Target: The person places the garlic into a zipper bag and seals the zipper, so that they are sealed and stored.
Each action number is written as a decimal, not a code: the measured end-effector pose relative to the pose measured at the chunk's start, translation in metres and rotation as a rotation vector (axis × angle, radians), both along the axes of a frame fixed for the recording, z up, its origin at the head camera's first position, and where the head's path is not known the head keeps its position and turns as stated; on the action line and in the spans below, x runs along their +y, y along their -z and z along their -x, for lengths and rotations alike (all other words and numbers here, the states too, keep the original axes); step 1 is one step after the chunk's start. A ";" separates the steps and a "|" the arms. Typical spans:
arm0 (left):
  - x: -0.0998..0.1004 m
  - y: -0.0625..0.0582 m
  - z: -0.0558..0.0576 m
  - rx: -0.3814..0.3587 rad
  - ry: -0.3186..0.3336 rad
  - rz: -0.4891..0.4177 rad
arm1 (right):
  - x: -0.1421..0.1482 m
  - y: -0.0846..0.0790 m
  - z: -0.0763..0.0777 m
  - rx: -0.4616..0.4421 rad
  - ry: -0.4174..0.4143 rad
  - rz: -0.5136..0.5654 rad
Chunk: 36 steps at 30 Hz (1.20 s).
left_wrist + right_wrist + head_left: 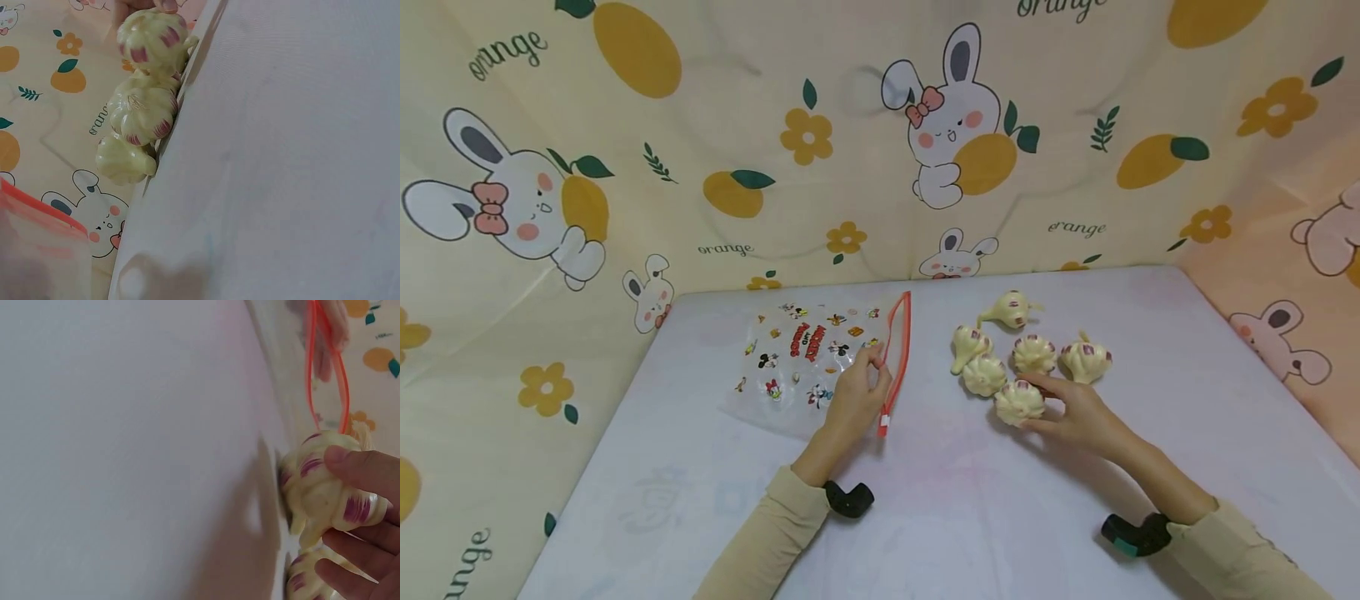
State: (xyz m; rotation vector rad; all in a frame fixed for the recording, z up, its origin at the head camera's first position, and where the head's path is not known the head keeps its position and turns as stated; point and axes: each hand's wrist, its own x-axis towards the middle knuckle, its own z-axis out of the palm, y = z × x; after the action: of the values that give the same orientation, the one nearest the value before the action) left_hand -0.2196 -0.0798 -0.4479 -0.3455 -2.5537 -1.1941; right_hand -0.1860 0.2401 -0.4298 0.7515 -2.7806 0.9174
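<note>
A clear zip bag printed with cartoon figures lies flat on the table, its red zip edge facing right. My left hand pinches the upper layer at that edge, and the mouth gapes, as the right wrist view also shows. My right hand grips a cream garlic bulb with purple patches, thumb on one side and fingers on the other. Several more garlic bulbs lie close behind and beside it. In the right wrist view the held bulb hides part of the others.
The white-covered table meets a patterned cloth backdrop at its far edge. Another garlic bulb lies farthest back. A black wrist camera sits on the left wrist, and another camera on the right.
</note>
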 end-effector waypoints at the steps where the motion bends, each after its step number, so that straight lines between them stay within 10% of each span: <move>1: 0.000 0.000 0.000 -0.006 0.002 -0.019 | -0.002 -0.001 0.000 0.003 -0.003 0.001; 10: -0.001 0.002 0.002 0.037 -0.002 -0.189 | -0.020 -0.009 0.002 0.085 -0.039 0.036; 36: -0.004 -0.007 -0.002 0.001 -0.034 -0.296 | -0.059 -0.034 0.026 0.123 -0.046 0.114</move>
State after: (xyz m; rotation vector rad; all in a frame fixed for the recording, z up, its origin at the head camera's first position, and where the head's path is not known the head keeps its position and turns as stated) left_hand -0.2177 -0.0840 -0.4407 -0.2329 -2.3243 -1.5305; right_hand -0.2121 0.1810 -0.3963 0.8270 -2.5913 0.9925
